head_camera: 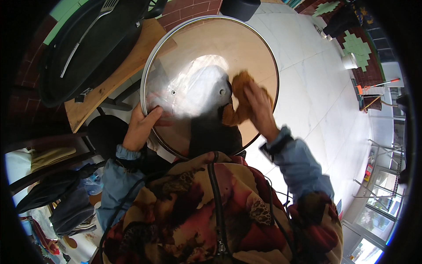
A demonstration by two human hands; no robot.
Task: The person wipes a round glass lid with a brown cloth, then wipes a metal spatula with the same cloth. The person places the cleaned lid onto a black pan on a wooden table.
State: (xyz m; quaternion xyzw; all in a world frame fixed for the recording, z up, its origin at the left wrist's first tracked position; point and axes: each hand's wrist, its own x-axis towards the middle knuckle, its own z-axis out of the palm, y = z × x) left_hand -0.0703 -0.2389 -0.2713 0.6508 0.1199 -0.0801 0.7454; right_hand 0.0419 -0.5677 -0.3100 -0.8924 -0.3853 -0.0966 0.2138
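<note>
A large round glass lid [201, 132] with a metal rim is held up before my chest. My left hand [142, 123] grips its left edge, with the thumb lying over the glass. A brown cloth [242, 109] is bunched under my right hand [258, 107], which presses it against the right part of the lid. A small steam vent [173, 92] shows left of the lid's middle. Light and a dark shape reflect in the glass. The fingertips of my left hand are hidden behind the lid.
On a wooden table [108, 89] at the left stands a black oval pan [108, 46] with a metal fork [84, 34] lying in it. A black chair [107, 132] is below. Pale tiles [316, 85] cover the floor. Another person's legs [343, 24] show at the upper right.
</note>
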